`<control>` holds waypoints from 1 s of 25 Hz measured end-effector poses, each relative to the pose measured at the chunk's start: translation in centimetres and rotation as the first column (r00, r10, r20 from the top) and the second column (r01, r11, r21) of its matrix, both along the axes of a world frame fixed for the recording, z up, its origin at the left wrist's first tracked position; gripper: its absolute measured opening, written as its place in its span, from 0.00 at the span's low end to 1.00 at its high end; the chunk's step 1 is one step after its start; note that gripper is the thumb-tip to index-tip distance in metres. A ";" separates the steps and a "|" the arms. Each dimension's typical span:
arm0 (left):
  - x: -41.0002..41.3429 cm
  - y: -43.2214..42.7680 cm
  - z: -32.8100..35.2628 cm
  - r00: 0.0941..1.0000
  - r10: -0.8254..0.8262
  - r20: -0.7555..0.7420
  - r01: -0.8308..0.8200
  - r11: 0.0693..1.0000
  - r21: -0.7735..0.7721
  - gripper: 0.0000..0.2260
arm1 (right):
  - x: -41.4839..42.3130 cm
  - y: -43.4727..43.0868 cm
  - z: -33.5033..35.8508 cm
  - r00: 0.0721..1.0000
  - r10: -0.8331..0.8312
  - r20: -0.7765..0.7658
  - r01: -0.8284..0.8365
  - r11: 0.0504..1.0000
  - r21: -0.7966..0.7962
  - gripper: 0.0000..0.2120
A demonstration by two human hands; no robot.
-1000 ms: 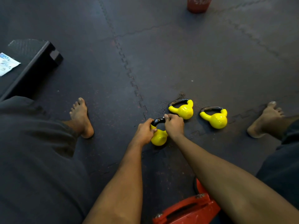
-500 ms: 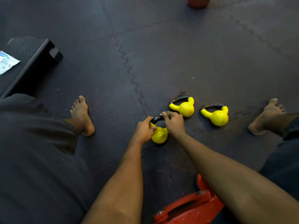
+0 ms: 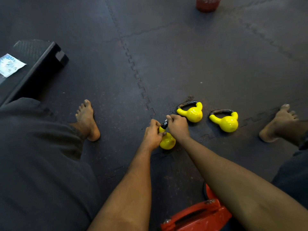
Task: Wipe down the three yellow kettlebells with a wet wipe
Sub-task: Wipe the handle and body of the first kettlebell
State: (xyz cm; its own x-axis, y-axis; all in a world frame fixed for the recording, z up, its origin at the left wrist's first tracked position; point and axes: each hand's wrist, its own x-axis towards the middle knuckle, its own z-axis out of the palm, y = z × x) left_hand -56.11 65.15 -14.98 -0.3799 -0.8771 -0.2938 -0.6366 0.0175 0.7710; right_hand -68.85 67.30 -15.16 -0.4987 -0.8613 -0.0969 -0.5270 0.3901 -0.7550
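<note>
Three yellow kettlebells with dark handles stand on the black foam floor. The near kettlebell [image 3: 168,142] is between my hands. My left hand [image 3: 152,135] grips its left side, fingers curled round the yellow horn. My right hand [image 3: 178,127] is curled over its black handle, covering most of it. A small pale glint shows at my right fingertips; I cannot tell whether it is a wipe. The middle kettlebell [image 3: 191,113] and the right kettlebell [image 3: 227,123] stand untouched just beyond my right hand.
A black step bench [image 3: 41,64] lies at the left with a white-blue packet [image 3: 10,65] on it. My bare feet [image 3: 87,120] [image 3: 280,124] flank the kettlebells. A red plate-like object [image 3: 196,215] lies under my right forearm. A red container [image 3: 207,4] stands at the far top.
My right hand has slid left along the near kettlebell's handle, so both hands now sit closer together. The other two kettlebells have not moved.
</note>
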 end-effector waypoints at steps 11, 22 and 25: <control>-0.4 0.6 -0.9 0.985 -0.037 -0.171 0.034 0.999 -0.018 0.17 | -3.7 -0.6 1.3 0.963 0.088 0.254 -0.191 0.890 0.414 0.14; -0.1 0.5 -1.6 0.986 0.083 -0.144 -0.092 0.994 -0.062 0.16 | -0.7 1.4 -0.5 0.992 -0.115 0.057 0.107 0.986 0.129 0.17; 0.1 0.3 -1.8 0.981 0.102 -0.165 -0.108 0.994 -0.025 0.16 | 1.5 2.8 -1.5 0.983 -0.171 0.065 0.180 0.971 -0.159 0.12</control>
